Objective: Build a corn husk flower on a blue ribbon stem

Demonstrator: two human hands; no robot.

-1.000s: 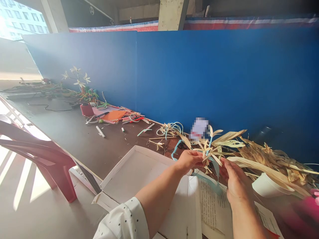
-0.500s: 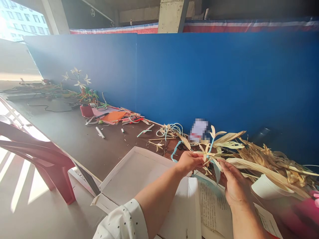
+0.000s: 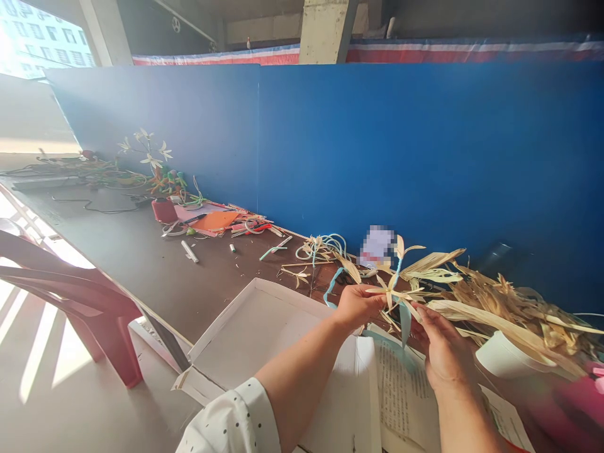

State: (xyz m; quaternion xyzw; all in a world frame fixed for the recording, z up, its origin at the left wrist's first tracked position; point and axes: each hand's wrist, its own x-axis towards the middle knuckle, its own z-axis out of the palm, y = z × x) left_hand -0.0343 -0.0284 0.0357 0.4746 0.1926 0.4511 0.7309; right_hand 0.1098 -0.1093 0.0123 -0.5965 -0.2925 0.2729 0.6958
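Observation:
Over the white box and printed pages, my left hand [image 3: 357,306] pinches a stemmed flower [image 3: 391,291] made of pale dried husk. A second husk bloom [image 3: 400,246] tops the stem, which is wrapped in light blue. From the stem hangs a loose light blue strip [image 3: 404,324], between my hands. My right hand [image 3: 442,346] has its thumb and fingers closed at the stem's right end, close to the strip. What lies between those fingertips is partly hidden.
A white open box [image 3: 278,318] and a printed page [image 3: 403,390] lie below my hands. Dried husks [image 3: 514,302] and a white cup [image 3: 512,355] are at right. Behind stands a blue partition [image 3: 377,145]. A red chair [image 3: 99,314] is left of the table.
The flower stem has turned slightly in my fingers, and its upper bloom has shifted a little left. The blue strip has swung slightly left. Both hands have barely moved.

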